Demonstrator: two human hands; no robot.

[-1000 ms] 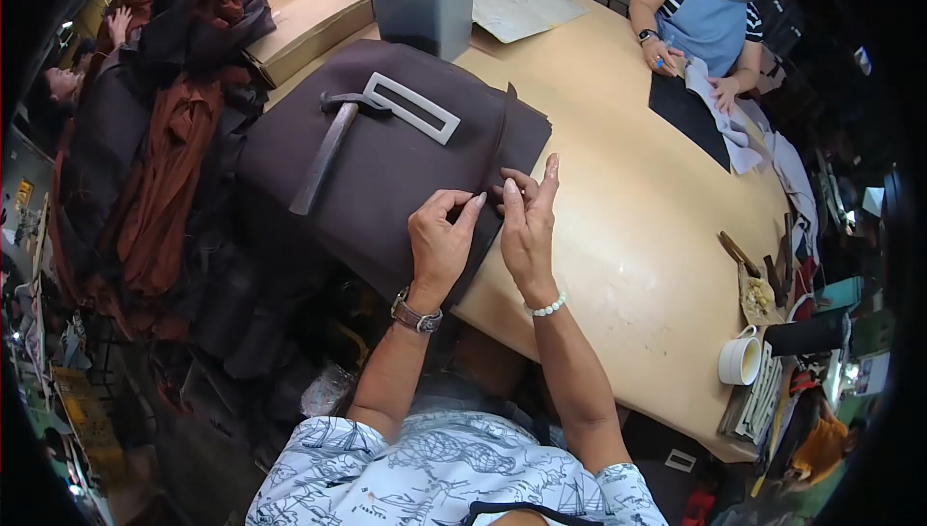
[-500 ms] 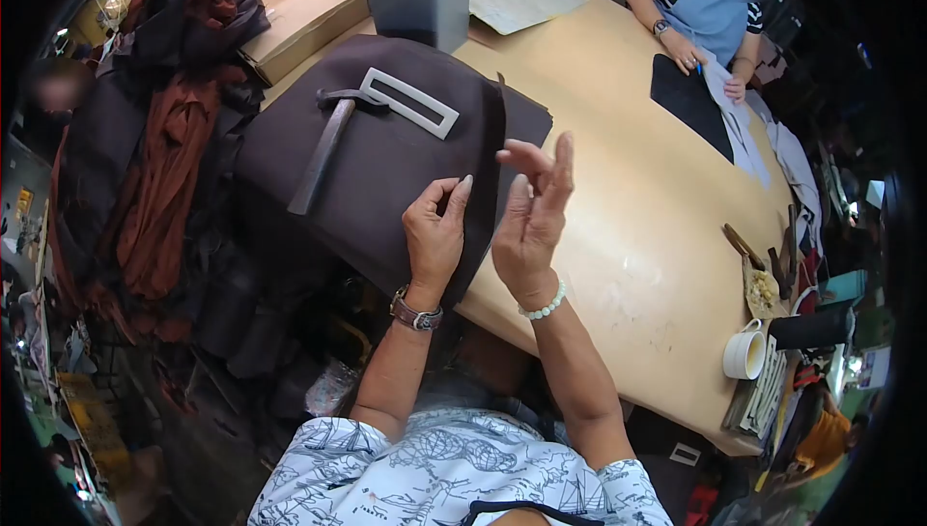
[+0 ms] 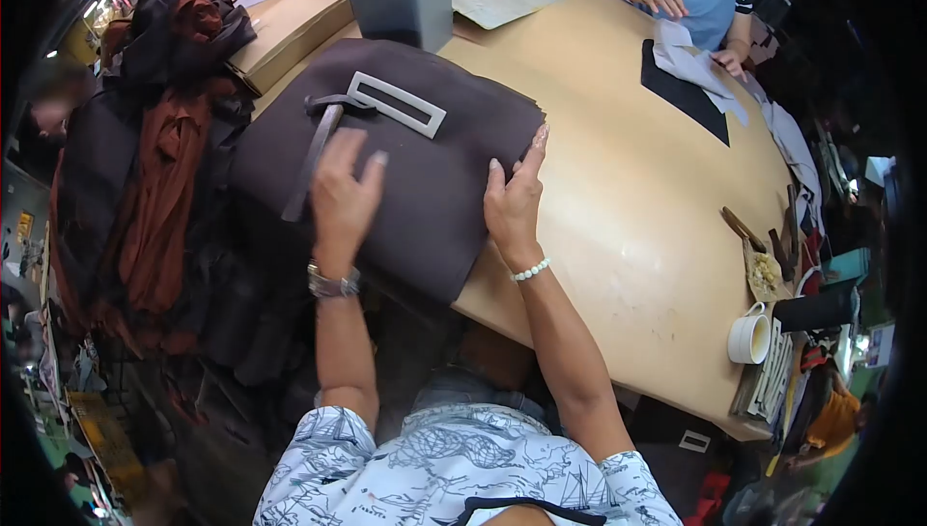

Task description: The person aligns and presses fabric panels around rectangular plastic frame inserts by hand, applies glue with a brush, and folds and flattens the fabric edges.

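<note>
A stack of dark brown cloth (image 3: 415,202) lies on the table in front of me. My left hand (image 3: 345,199), a little blurred, is over the cloth beside the hammer, thumb apart from the fingers. The hammer (image 3: 307,169) lies on the cloth, part of its handle behind that hand. Touching the hammer's head is a pale rectangular frame with a long slot (image 3: 394,105). At the stack's right edge my right hand (image 3: 515,196) stands on its side with fingers stretched out, apparently touching the cloth edge. Neither hand shows anything in its grasp.
A grey bin (image 3: 396,0) and a flat cardboard box (image 3: 290,38) stand behind the cloth. Brown garments (image 3: 159,188) hang at left. Across the table (image 3: 618,236), another person handles light cloth (image 3: 697,67). A white cup (image 3: 745,338) is near the right edge.
My left hand has moved left toward the hammer and its pinched fingers have spread. My right hand has come to the stack's right edge. The cloth's raised right edge now lies flatter.
</note>
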